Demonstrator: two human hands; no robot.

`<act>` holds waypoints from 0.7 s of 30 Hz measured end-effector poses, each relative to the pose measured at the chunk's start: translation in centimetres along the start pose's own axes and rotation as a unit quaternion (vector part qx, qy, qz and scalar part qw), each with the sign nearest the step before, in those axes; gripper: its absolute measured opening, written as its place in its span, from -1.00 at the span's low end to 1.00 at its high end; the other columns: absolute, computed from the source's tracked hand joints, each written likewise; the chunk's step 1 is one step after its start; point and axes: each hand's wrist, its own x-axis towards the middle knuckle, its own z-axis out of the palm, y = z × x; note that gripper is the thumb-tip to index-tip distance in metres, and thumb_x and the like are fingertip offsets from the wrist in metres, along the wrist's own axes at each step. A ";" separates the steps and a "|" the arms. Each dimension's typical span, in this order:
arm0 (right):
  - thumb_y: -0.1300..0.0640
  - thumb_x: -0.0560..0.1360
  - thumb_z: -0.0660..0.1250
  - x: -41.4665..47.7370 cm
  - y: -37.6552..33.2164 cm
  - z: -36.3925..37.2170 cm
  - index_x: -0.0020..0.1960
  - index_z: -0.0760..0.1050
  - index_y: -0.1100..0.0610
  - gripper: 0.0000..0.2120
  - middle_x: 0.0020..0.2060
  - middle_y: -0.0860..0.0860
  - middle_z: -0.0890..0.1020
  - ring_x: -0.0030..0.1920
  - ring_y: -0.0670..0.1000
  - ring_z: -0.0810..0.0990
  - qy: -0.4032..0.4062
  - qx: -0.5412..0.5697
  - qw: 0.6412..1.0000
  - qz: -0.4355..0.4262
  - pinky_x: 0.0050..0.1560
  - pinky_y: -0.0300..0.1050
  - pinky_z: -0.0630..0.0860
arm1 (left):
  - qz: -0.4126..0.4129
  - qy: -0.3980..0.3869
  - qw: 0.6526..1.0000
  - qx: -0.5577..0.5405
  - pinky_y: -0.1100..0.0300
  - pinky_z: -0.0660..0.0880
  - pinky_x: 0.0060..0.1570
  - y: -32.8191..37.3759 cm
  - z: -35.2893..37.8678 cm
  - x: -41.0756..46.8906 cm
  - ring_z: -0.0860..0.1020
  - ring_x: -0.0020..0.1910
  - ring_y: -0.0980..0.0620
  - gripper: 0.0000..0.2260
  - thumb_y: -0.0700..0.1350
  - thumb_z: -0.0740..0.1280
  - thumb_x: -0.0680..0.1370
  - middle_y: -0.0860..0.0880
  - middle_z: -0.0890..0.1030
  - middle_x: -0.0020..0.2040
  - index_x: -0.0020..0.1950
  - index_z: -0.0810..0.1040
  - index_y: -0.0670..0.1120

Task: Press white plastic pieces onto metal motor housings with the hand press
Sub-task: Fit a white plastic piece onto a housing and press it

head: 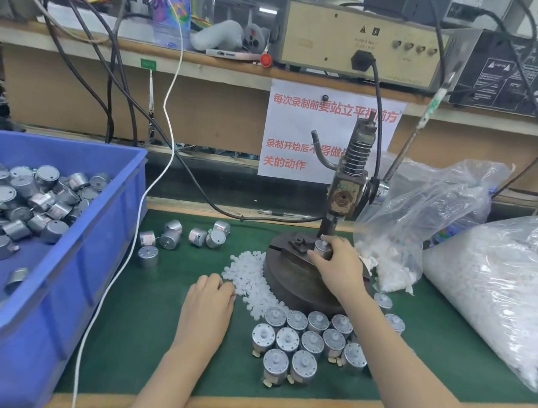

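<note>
**Housing held on the press base**

My right hand reaches over the round base of the press. Its fingers are curled round a housing that stands upright on the base, right under the ram. A white piece sits on top of the housing.

My left hand lies knuckles-up on the green mat, with its curled fingertips at the near edge of the heap of white pieces. I cannot tell whether it is pinching one.

The heap curves along the left side of the base. Just in front of the base, under my right forearm, a cluster of motors stands upright in rows, each with a white piece on top. More motors lie loose on the mat to the left of the heap.

At the far left a blue bin holds a jumble of metal motors. To the right of the press are two clear bags: an open one just beside the press and a full one further right, both with white pieces inside.
</note>
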 end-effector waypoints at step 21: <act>0.09 0.41 0.45 -15.3 3.2 -4.9 0.08 0.56 -0.01 -0.75 -0.12 -0.24 0.49 -0.18 -0.20 0.45 -0.062 0.042 0.993 -0.090 -0.08 -0.44 0.29 | 0.005 -0.017 0.998 0.064 0.23 0.29 0.07 -0.4 0.5 0.2 0.40 0.07 0.01 -0.76 -0.05 0.10 0.62 0.01 0.49 0.07 0.14 0.51 -0.05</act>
